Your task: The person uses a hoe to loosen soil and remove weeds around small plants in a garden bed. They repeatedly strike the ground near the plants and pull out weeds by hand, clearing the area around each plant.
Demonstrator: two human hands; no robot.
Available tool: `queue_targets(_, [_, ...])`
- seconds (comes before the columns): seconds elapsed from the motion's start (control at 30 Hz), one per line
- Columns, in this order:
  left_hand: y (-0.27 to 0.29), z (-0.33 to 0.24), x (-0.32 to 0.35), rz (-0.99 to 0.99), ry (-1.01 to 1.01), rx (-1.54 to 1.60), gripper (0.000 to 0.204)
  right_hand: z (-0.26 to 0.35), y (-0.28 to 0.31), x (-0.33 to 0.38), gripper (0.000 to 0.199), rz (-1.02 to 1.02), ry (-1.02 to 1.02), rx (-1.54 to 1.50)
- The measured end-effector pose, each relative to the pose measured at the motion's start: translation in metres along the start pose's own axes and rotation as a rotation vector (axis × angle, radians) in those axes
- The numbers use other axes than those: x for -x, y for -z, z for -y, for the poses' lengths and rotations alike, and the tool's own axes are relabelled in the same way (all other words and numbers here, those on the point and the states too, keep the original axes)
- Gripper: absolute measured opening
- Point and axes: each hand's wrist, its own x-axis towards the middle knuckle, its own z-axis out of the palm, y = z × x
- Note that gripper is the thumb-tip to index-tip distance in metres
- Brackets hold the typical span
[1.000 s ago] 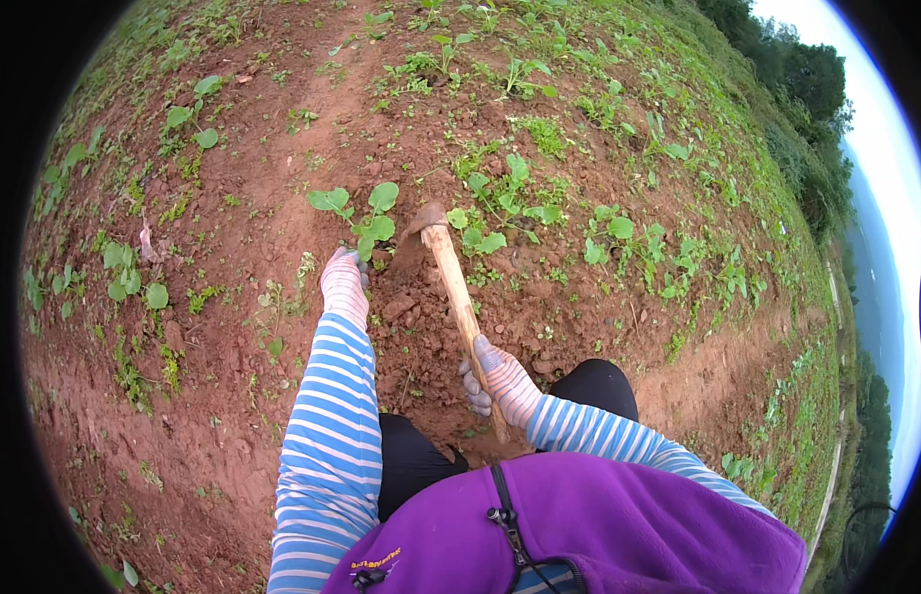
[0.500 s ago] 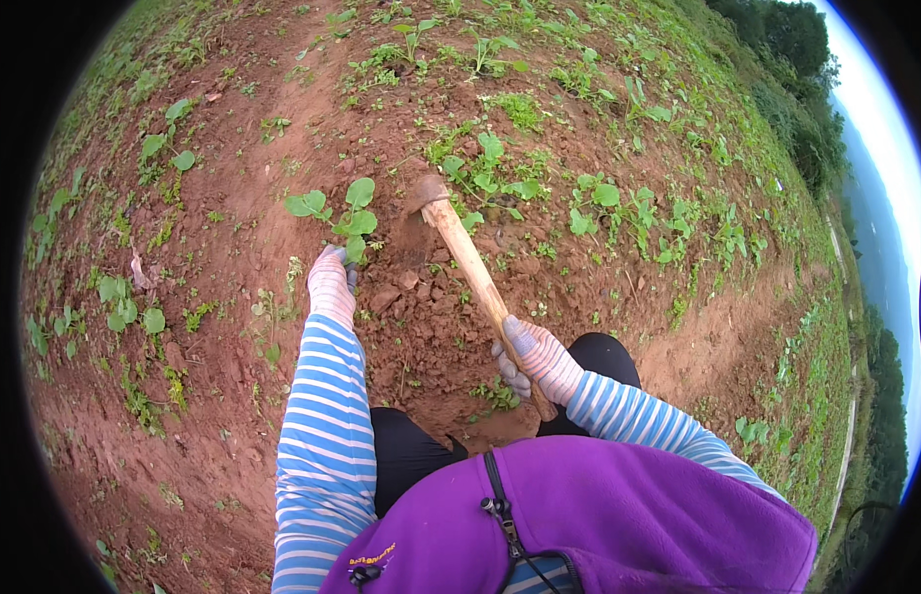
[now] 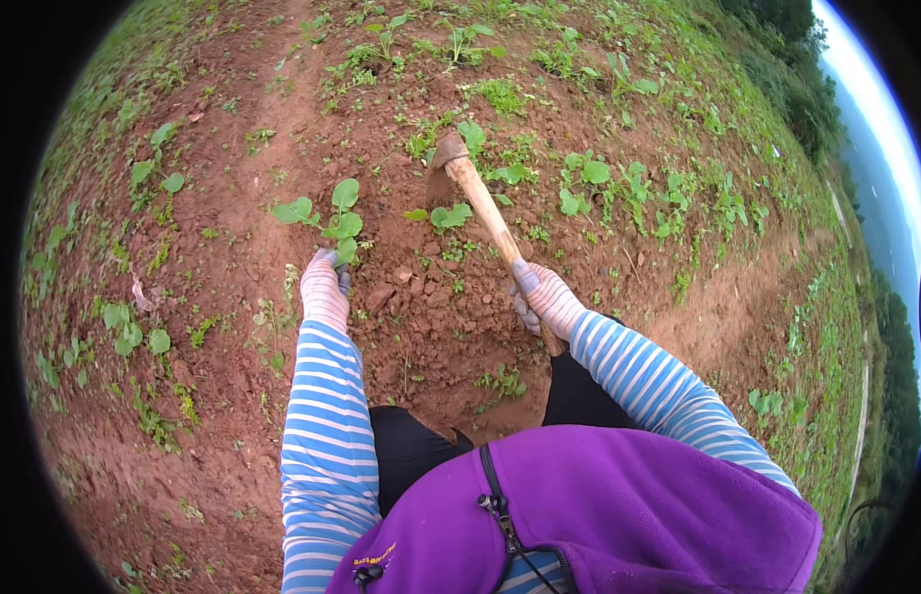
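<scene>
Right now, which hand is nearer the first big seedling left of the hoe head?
Left. The left hand is at the base of the seedling; the right hand grips the hoe handle, farther right.

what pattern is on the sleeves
Horizontal stripes of blue and white ring the sleeves; the head view shows it best.

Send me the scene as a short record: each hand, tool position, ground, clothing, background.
Left hand: gloved, at the base of a broad-leaved green seedling; finger grip hidden
Right hand: gloved, closed around a hoe with a pale wooden handle
Tool position: brown blade beyond and right of the seedling; soil contact unclear
Ground: reddish-brown clumped soil, scattered small green plants
Clothing: purple fleece garment, blue-and-white striped sleeves
Background: dark green trees, upper right
</scene>
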Motion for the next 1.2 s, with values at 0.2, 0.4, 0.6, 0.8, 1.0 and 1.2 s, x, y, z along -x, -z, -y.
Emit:
queue_targets(0.2, [-0.003,0.001,-0.005,0.004,0.005,-0.014,0.043,0.032,-0.010,-0.021,0.050,0.011,0.091,0.038])
queue_targets(0.4, [-0.002,0.004,-0.003,-0.026,-0.009,0.038,0.032,0.023,-0.012,-0.049,0.056,-0.078,0.006,-0.116])
queue_targets(0.6, [0.004,-0.001,-0.003,-0.020,0.028,-0.005,0.048,0.013,0.023,-0.004,0.052,-0.078,-0.055,0.019])
queue_targets(0.8, [0.006,-0.001,0.000,-0.021,-0.021,0.017,0.049,0.023,0.002,-0.032,0.050,-0.071,0.093,0.028])
queue_targets(1.0, [0.004,0.003,-0.004,-0.005,-0.041,-0.003,0.050,0.016,-0.003,-0.032,0.054,-0.099,-0.006,-0.260])
queue_targets(1.2, [0.003,0.001,-0.001,-0.012,-0.025,-0.021,0.033,0.017,-0.006,-0.049,0.061,-0.043,0.089,-0.392])
